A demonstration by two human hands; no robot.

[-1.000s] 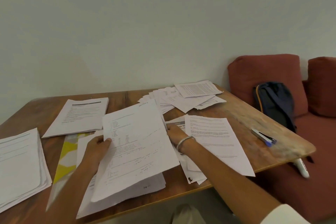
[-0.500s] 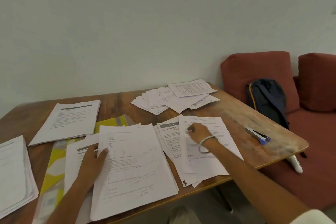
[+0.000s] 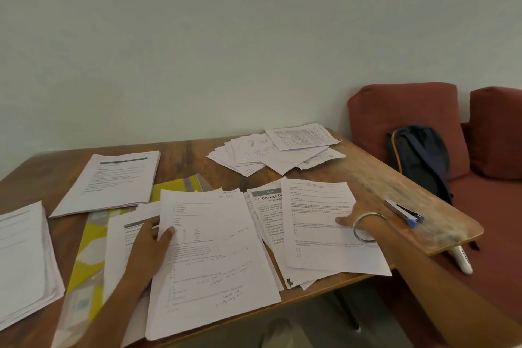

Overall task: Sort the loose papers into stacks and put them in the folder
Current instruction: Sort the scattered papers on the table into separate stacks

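Observation:
My left hand (image 3: 149,243) holds the left edge of a handwritten sheet (image 3: 214,257), thumb on top; the sheet lies flat on a stack at the table's front middle. My right hand (image 3: 358,215), with a bangle on the wrist, grips the right edge of the top printed sheet (image 3: 316,234) of an untidy pile at the front right. A yellow-and-white folder (image 3: 84,257) lies partly under the middle stack. Neat stacks sit at the far left (image 3: 22,257) and back left (image 3: 110,181). A fanned loose pile (image 3: 276,152) lies at the back.
A grey-and-blue stapler (image 3: 404,212) rests near the wooden table's right edge (image 3: 452,237). A white cylindrical object (image 3: 463,258) lies on the red sofa (image 3: 480,220) below that edge. A dark backpack (image 3: 421,158) leans against the cushions. A pale wall stands behind.
My left hand has lowered the raised handwritten sheet flat onto the middle stack, uncovering the folder's top. My right hand slid from the sheet's left side across to its right edge.

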